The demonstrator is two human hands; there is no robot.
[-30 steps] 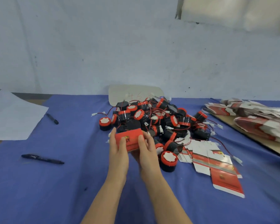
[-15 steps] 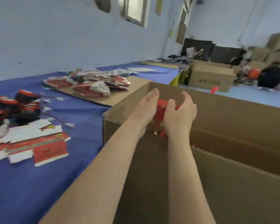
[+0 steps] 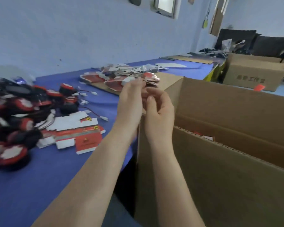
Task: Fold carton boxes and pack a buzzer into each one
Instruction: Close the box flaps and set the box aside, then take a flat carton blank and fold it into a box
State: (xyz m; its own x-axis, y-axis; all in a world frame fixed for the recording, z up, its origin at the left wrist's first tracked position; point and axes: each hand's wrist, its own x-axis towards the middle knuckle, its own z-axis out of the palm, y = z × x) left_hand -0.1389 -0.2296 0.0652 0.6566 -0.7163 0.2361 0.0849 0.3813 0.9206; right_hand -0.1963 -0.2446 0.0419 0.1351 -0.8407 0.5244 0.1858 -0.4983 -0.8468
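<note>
Both my hands hover above the near left corner of a big brown shipping carton (image 3: 228, 169). My left hand (image 3: 131, 102) has relaxed fingers and holds nothing. My right hand (image 3: 159, 110) is loosely curled and empty too. Inside the carton, a bit of a red packed box (image 3: 202, 134) shows behind the near wall. A heap of red-and-black buzzers (image 3: 20, 115) with wires lies on the blue table (image 3: 39, 185) at the left. Flat red-and-white carton blanks (image 3: 82, 135) lie beside the heap.
A further pile of flat red-and-white blanks (image 3: 121, 77) sits on a cardboard sheet behind my hands. Another brown carton (image 3: 252, 74) stands on the floor at the far right. A wall runs along the table's back edge.
My hands carried the folded red box from the buzzer heap over to the big carton and let it go. They now sit empty above the carton's corner.
</note>
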